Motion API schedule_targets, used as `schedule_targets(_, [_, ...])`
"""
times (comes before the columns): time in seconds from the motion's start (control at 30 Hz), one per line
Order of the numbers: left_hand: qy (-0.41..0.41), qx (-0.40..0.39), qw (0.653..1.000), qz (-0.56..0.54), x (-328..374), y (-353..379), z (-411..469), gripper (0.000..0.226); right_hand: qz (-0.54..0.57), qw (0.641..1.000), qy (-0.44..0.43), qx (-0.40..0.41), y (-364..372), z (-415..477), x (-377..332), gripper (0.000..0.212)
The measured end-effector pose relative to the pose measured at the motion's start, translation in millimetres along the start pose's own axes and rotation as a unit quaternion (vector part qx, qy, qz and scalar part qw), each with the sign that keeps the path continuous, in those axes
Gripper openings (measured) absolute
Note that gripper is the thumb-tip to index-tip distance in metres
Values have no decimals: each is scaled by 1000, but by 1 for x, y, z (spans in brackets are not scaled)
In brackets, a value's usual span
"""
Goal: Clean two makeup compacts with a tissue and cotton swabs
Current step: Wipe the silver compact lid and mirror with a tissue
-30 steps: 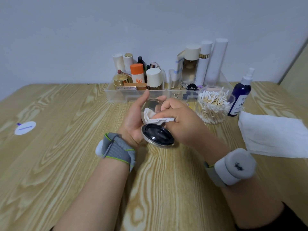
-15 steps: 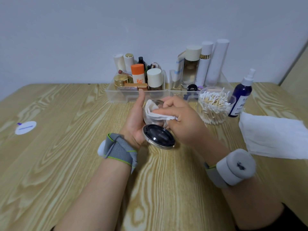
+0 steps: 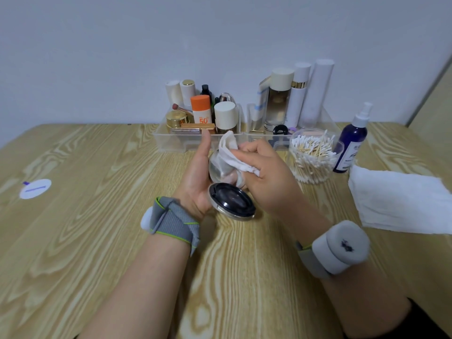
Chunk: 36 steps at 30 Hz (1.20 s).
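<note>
Over pale wood-grain table [image 3: 73,241], L hand [image 3: 198,177] holds open round black-and-silver compact [image 3: 231,200] w/ thumb up, R hand [image 3: 266,182] pinches folded white tissue [image 3: 230,155] against its mirror lid; risk: hard wiping could, I judge, strain hinge or tip compact from loose grip.

— Where's the compact [image 3: 231,200]?
— Centre of the frame, open: round black base low, mirror lid upright, a crumpled white tissue [image 3: 232,157] pressed against the mirror.
— And the cotton swabs [image 3: 311,155]?
— Bunched together, right of centre.
</note>
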<state>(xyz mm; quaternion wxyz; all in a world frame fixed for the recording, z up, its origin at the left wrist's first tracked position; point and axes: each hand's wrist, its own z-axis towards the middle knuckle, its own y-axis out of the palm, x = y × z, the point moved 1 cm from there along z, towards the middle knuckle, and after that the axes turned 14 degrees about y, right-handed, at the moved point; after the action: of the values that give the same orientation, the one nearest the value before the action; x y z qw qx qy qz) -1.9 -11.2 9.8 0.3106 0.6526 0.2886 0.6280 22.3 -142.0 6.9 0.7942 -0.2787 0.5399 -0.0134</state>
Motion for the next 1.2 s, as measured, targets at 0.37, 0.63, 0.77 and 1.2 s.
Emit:
schedule_targets(0.37, [-6, 27, 1000, 6, 7, 4, -4, 79, -2, 998, -59, -10, 8, 1, 1, 41])
schedule_targets(0.63, [14, 12, 1000, 24, 3, -2, 1, 80, 21, 999, -12, 24, 3, 1, -1, 53])
schedule_targets(0.77, [6, 17, 999, 26, 2, -7, 4, 71, 14, 1000, -13, 15, 2, 2, 1, 53])
schedule_targets(1.2, [18, 10, 1000, 19, 3, 2, -3, 90, -49, 996, -78, -15, 5, 0, 2, 48])
